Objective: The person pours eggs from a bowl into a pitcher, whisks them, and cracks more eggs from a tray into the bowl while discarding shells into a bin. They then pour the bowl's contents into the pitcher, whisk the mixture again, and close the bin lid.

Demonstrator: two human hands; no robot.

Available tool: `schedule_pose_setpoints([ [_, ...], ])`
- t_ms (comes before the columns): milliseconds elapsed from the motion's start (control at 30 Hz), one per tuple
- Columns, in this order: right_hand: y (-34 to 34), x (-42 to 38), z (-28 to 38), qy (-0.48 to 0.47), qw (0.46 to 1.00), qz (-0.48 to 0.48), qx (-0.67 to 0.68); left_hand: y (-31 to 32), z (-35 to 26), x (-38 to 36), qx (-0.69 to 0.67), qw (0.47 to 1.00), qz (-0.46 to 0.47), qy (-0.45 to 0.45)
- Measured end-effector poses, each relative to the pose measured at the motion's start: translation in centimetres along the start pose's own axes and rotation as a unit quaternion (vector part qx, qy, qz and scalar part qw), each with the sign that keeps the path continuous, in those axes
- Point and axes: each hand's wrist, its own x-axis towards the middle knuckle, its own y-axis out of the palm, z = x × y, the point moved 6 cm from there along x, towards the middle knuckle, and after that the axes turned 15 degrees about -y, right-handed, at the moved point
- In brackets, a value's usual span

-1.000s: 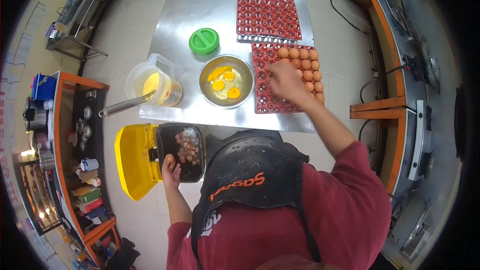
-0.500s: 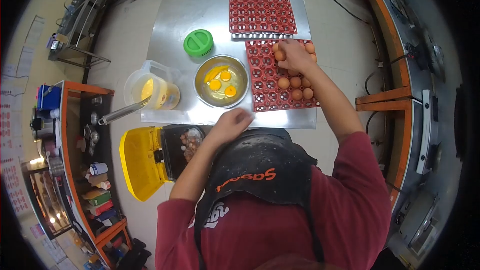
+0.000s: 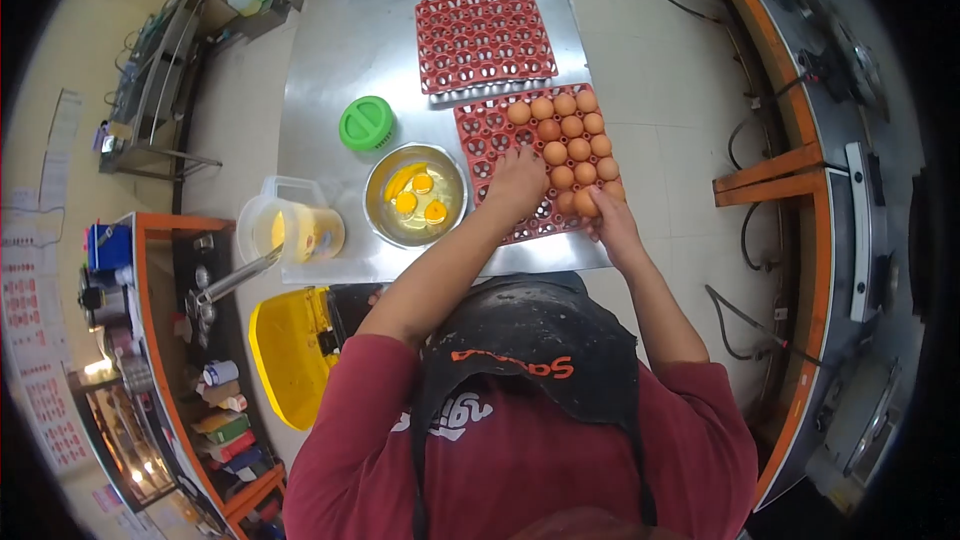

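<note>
Eggs [image 3: 579, 149] fill the red tray's [image 3: 480, 126] right side. Right hand [image 3: 615, 227] touches its near right corner, left hand [image 3: 518, 185] its middle; neither grip is clear.

Steel table [image 3: 340, 60] with bowl [image 3: 372, 202], trays, jug, lid.

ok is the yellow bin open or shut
Open: its yellow lid is swung out beside the dark bin body, not over it.
</note>
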Motion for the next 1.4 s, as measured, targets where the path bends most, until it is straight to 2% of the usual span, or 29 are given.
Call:
schedule_pose_setpoints([
  [100, 0.9, 0.6, 2.2, -0.154, 0.98, -0.047, -0.113, -1.6, 0.8, -1.2, -0.097, 0.994, -0.053, 0.024],
  [133, 2.5, 0.5, 3.9, -0.223, 0.971, -0.049, -0.073, -2.4, 1.2, -1.7, -0.206, 0.978, -0.008, -0.011],
  [200, 5.6, 0.1, 8.0, -0.354, 0.934, -0.047, 0.007, -3.2, 1.8, -2.8, -0.413, 0.903, 0.081, -0.084],
  [267, 6.9, 0.8, 9.7, -0.429, 0.876, 0.021, -0.22, -3.1, 2.2, -3.6, -0.502, 0.851, 0.125, -0.094],
  [300, 7.8, 0.9, 10.0, -0.458, 0.824, 0.055, -0.329, -2.5, 2.6, -3.8, -0.547, 0.823, 0.126, -0.083],
  [333, 8.2, 0.7, 10.0, -0.461, 0.816, 0.055, -0.344, -2.8, 2.6, -4.0, -0.591, 0.794, 0.126, -0.072],
  [400, 9.2, 0.7, 10.1, -0.468, 0.798, 0.058, -0.374, -3.1, 3.4, -4.2, -0.56, 0.814, 0.113, -0.102],
  [433, 9.3, 0.5, 10.3, -0.457, 0.822, 0.041, -0.337, -3.1, 3.7, -4.6, -0.547, 0.822, 0.107, -0.121],
  [500, 9.5, 0.1, 10.8, -0.431, 0.864, 0.008, -0.261, -2.6, 4.1, -4.9, -0.581, 0.797, 0.115, -0.118],
  [600, 11.4, -0.2, 11.2, -0.535, 0.732, 0.075, -0.415, -2.1, 4.6, -4.9, -0.606, 0.782, 0.11, -0.094],
  [633, 11.5, 0.0, 11.0, -0.524, 0.727, 0.092, -0.434, -2.2, 4.3, -4.9, -0.608, 0.783, 0.101, -0.081],
  [667, 10.7, 0.6, 10.4, -0.491, 0.781, 0.066, -0.38, -2.4, 4.3, -4.8, -0.611, 0.784, 0.091, -0.068],
  [733, 9.7, 1.8, 9.1, -0.413, 0.872, 0.018, -0.263, -2.9, 4.7, -5.2, -0.56, 0.821, 0.07, -0.084],
  [767, 9.6, 2.0, 8.9, -0.364, 0.921, -0.021, -0.139, -3.1, 4.8, -5.6, -0.534, 0.838, 0.063, -0.093],
  [833, 8.7, 3.4, 8.1, -0.224, 0.975, -0.01, -0.014, -4.2, 4.6, -5.8, -0.381, 0.918, 0.013, -0.11],
  [867, 8.2, 4.0, 7.6, -0.151, 0.987, -0.005, 0.05, -4.6, 4.4, -5.7, -0.298, 0.947, -0.012, -0.116],
  [900, 8.1, 4.6, 6.5, -0.122, 0.987, 0.026, 0.097, -3.7, 4.7, -5.3, -0.261, 0.958, -0.026, -0.116],
  [933, 8.7, 4.2, 6.9, -0.103, 0.986, 0.04, 0.122, -1.9, 5.2, -4.7, -0.223, 0.967, -0.04, -0.116],
  [1067, 10.9, 3.3, 7.2, -0.041, 0.978, 0.096, 0.178, -2.4, 4.7, -5.3, -0.076, 0.983, -0.111, -0.122],
  [1167, 13.2, 2.8, 8.1, -0.015, 0.979, 0.142, 0.147, -3.1, 8.1, -5.2, -0.288, 0.928, -0.211, -0.107],
  [1200, 14.3, 2.6, 8.4, -0.009, 0.979, 0.16, 0.13, -2.6, 9.9, -5.5, -0.44, 0.884, -0.106, -0.12],
  [1233, 15.4, 2.7, 7.8, -0.01, 0.977, 0.202, 0.073, -3.8, 11.3, -6.7, -0.577, 0.806, 0.0, -0.132],
  [1267, 16.3, 3.0, 7.2, -0.011, 0.969, 0.245, 0.015, -5.6, 11.7, -8.2, -0.696, 0.698, 0.102, -0.137],
  [1300, 17.5, 3.5, 6.8, -0.017, 0.956, 0.288, -0.046, -9.9, 11.1, -10.5, -0.59, 0.8, 0.038, -0.105],
  [1400, 21.5, 4.2, 5.6, -0.04, 0.923, 0.343, -0.171, -10.6, 13.7, -12.4, -0.551, 0.824, 0.033, -0.129],
])
